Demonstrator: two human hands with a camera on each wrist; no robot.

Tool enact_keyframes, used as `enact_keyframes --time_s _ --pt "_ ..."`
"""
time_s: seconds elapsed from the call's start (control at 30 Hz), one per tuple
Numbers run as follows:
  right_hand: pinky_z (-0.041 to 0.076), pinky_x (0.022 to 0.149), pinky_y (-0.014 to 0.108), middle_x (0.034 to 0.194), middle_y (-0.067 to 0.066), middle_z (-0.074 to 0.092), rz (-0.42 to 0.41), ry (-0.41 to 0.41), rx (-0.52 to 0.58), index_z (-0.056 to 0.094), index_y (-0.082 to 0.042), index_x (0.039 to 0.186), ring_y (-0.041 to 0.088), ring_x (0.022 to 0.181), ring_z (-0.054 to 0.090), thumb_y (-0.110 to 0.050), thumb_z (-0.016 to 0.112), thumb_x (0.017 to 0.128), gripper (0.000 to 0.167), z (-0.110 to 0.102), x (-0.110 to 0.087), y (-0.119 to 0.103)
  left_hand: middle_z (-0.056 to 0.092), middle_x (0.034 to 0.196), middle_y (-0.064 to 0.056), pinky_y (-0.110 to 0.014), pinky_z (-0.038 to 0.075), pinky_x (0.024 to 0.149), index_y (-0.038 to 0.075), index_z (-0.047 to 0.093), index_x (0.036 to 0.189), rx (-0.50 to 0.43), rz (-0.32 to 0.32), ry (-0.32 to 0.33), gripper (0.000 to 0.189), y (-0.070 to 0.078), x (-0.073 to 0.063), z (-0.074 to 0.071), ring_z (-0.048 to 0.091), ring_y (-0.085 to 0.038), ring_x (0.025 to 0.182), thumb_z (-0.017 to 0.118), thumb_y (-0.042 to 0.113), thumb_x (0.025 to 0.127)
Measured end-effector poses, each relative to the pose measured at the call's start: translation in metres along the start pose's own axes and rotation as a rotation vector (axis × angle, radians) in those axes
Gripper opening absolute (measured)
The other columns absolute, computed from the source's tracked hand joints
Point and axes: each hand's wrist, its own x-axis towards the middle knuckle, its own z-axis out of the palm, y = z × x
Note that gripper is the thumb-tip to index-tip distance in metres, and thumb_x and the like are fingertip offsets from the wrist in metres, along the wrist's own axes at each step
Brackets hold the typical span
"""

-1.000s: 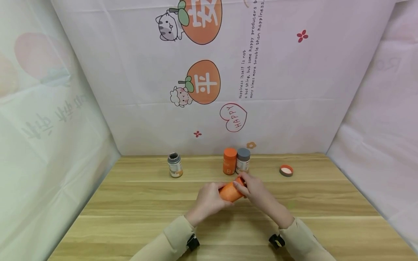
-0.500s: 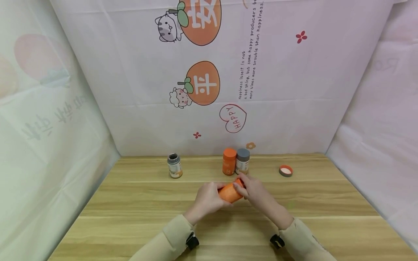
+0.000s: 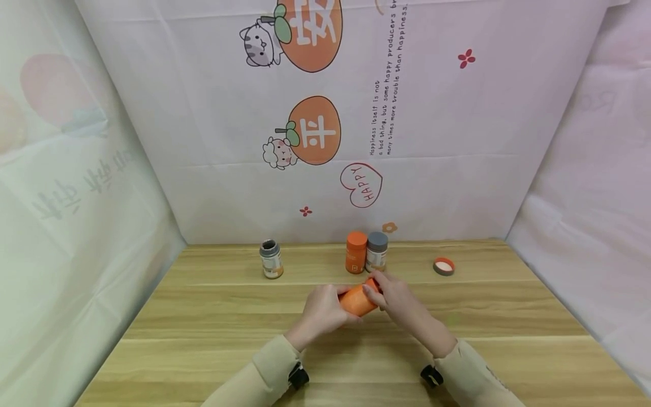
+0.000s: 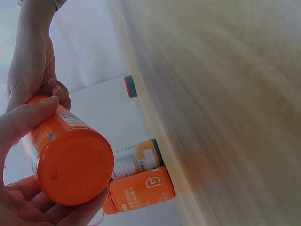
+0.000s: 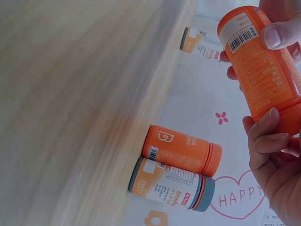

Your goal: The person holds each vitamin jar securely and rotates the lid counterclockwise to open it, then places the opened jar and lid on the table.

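Note:
An orange bottle (image 3: 359, 300) is held tilted above the table between both hands, its cap end up and to the right. My left hand (image 3: 324, 308) grips the bottle's body near the base; in the left wrist view the thumb and fingers wrap round it and the round bottom faces the camera. My right hand (image 3: 399, 297) grips the orange cap (image 5: 288, 120), with curled fingers around it in the right wrist view. The fingers hide part of the cap. Printed text and a barcode show on the bottle's side.
Behind the hands, a closed orange bottle (image 3: 356, 254) stands beside a white bottle with a grey cap (image 3: 377, 252). Further left is a lidless white bottle (image 3: 272, 261) with a grey neck. A loose lid (image 3: 444, 266) lies inside up on the wooden table (image 3: 213, 316) at right.

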Motion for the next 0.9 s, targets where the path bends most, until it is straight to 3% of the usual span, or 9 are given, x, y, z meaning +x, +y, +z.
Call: enact_keyframes --time_s 0.5,0.9 --pt "0.038 0.049 0.017 0.076 -0.004 0.049 -0.001 -0.007 0.031 0.057 -0.01 0.097 -0.001 0.055 0.042 -0.028 0.053 0.097 0.018 -0.0042 -0.0003 -0.0003 0.07 0.083 0.009 -0.021 0.042 0.062 0.016 0.074 0.104 0.037 0.033 -0.019 0.054 0.0042 0.0022 -0.0065 0.053 -0.003 0.067 0.088 0.037 0.057" --pt "0.038 0.048 0.017 0.075 -0.005 0.047 -0.02 0.003 0.049 0.057 -0.01 0.097 -0.003 0.053 0.04 -0.026 0.053 0.097 0.017 -0.0028 -0.002 0.004 0.07 0.083 0.009 -0.022 0.044 0.065 0.015 0.074 0.102 0.011 0.024 -0.035 0.052 0.0052 0.0028 -0.0063 0.054 -0.004 0.069 0.088 0.037 0.057"
